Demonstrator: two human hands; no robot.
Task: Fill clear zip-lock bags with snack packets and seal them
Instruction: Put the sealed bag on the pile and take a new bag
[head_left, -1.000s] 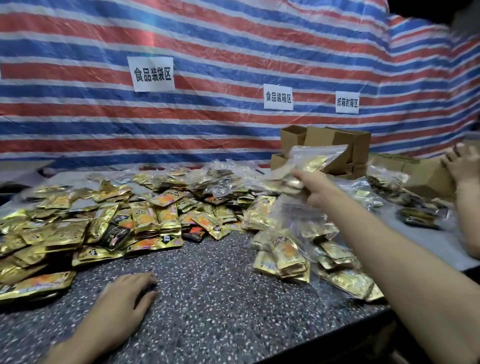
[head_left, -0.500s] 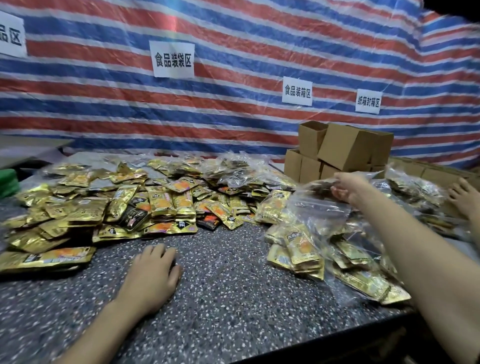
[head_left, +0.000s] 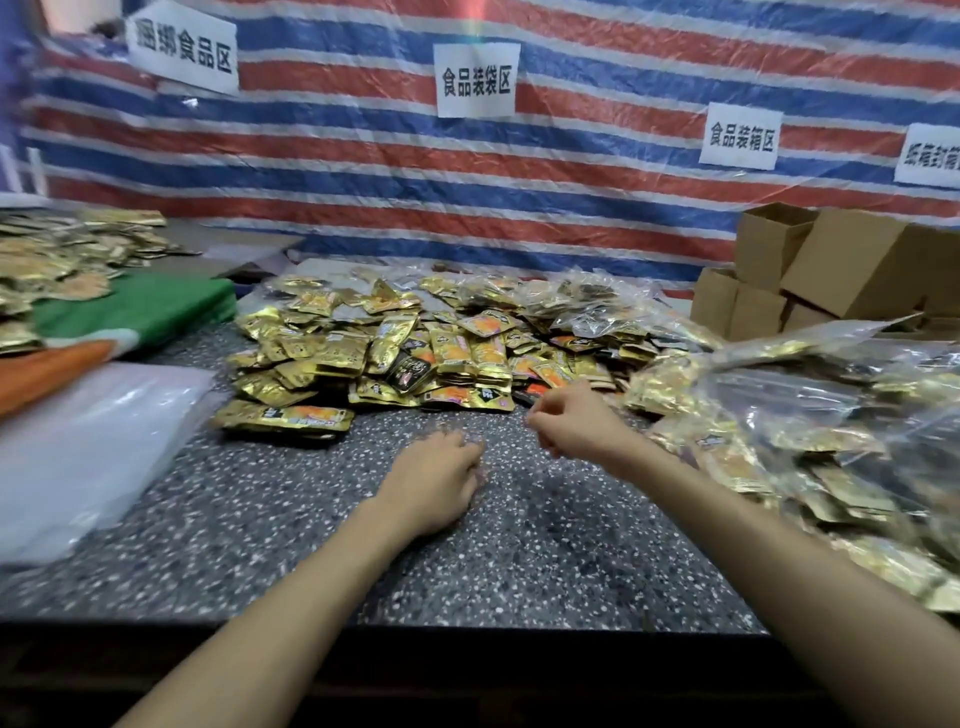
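A heap of gold snack packets (head_left: 415, 353) lies across the middle of the speckled table (head_left: 519, 545). Filled clear zip-lock bags (head_left: 810, 431) are piled at the right. A flat stack of empty clear bags (head_left: 78, 447) lies at the left. My left hand (head_left: 434, 486) rests on the table in front of the heap, fingers bent down, holding nothing. My right hand (head_left: 571, 423) hovers just right of it at the heap's near edge, fingers loosely curled and empty.
Open cardboard boxes (head_left: 810, 270) stand at the back right. Green cloth (head_left: 135, 312) and an orange sheet (head_left: 47, 369) lie at the left, with more gold packets (head_left: 57, 260) behind them. A striped tarp (head_left: 467, 182) with paper signs backs the table.
My right hand let go of the filled bag on the right pile and drew back to the middle. My left hand slid forward toward the heap. The view swung left.
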